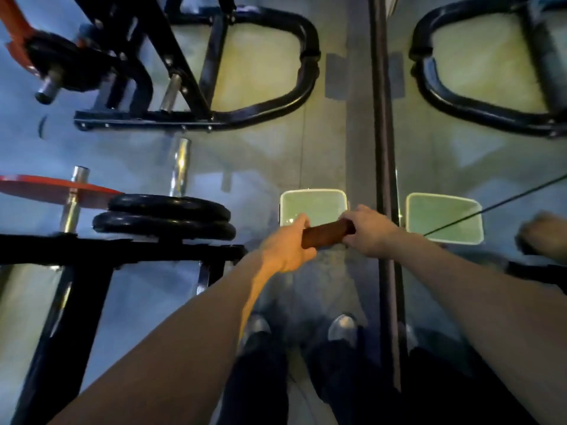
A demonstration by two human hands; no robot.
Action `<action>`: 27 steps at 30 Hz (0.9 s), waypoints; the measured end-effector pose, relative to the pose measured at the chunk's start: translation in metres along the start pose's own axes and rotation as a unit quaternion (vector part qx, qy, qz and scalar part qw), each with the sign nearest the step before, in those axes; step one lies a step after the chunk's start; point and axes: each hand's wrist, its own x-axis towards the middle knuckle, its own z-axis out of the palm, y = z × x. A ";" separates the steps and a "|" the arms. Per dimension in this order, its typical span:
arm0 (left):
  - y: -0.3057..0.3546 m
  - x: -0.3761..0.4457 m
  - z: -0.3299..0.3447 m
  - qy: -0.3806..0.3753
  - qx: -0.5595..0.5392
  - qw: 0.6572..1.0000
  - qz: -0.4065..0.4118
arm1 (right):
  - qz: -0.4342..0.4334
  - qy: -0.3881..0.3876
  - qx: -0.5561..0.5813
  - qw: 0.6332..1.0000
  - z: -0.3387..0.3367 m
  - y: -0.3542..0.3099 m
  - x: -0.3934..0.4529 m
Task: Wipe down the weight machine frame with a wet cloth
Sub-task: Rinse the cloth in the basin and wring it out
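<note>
A dark reddish-brown cloth, rolled or twisted into a short bar, is stretched between both hands just over the near edge of a pale green tub on the floor. My left hand grips its left end and my right hand grips its right end. The black weight machine frame stands at the upper left, with a curved tube base. A second black frame bar runs at the left, level with my left hand.
Two black weight plates are stacked on a chrome peg beside a red plate. A mirror wall at the right reflects the tub, the frame and my hand; its dark edge strip runs vertically. My shoes stand below.
</note>
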 end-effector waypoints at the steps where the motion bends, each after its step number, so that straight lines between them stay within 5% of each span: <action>1: -0.008 0.014 0.013 0.003 -0.005 1.000 0.007 | 0.007 -0.003 0.029 1.000 0.013 0.009 0.015; 12: -0.127 0.224 0.131 0.053 -0.026 0.998 0.000 | -0.007 0.087 0.083 0.993 0.161 0.106 0.214; 19: -0.192 0.341 0.194 0.118 0.092 0.988 0.043 | -0.001 0.084 0.016 0.996 0.216 0.154 0.317; 24: -0.216 0.414 0.229 0.049 0.114 0.992 0.037 | 0.013 -0.018 -0.072 0.997 0.238 0.188 0.388; 27: -0.223 0.436 0.242 0.013 0.149 0.987 0.056 | 0.019 0.005 -0.100 0.995 0.257 0.203 0.415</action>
